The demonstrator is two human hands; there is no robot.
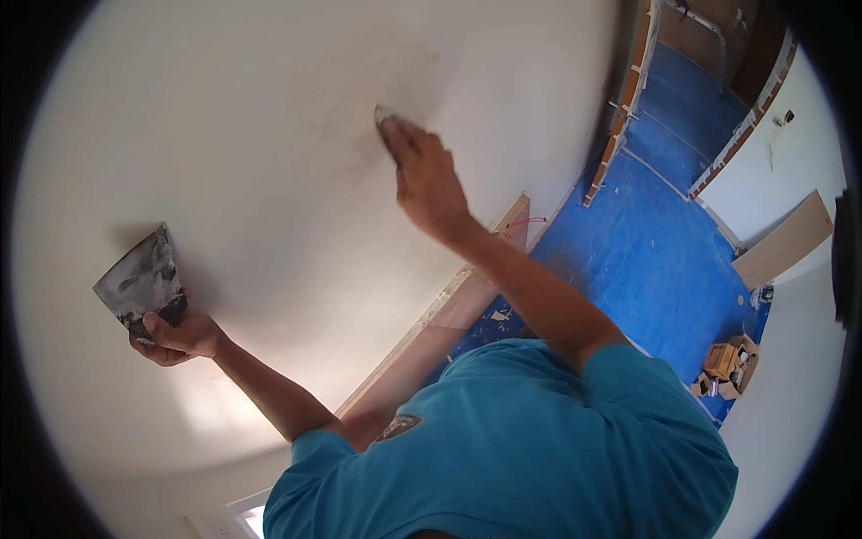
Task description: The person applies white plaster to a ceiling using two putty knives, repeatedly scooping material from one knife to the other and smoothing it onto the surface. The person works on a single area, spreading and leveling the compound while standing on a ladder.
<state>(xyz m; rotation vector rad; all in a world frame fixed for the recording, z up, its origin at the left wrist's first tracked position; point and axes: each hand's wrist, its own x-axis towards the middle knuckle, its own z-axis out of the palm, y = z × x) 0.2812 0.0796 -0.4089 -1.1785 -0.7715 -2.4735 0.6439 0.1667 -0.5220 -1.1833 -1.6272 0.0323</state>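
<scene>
My left hand [182, 338] grips a wide putty knife [136, 277] by its lower end. Its grey blade is smeared with pale filler and dark patches, and is held up close to the white wall [260, 171]. Higher up and to the right, my right hand [427, 184] is closed round a second, smaller scraper [382, 118]. Only a thin part of that blade shows past the fingers; it seems to rest against the wall. Just above it spreads a beige, uneven patch [368, 76] on the wall surface.
Along the wall's foot runs a wooden ledge [431, 310] with a pink string [536, 220]. Blue sheeting [611, 260] covers the floor, reaching through a doorway with a bare wooden frame [620, 135]. At right lie an open carton of scraps [721, 359] and a leaning brown board [790, 238].
</scene>
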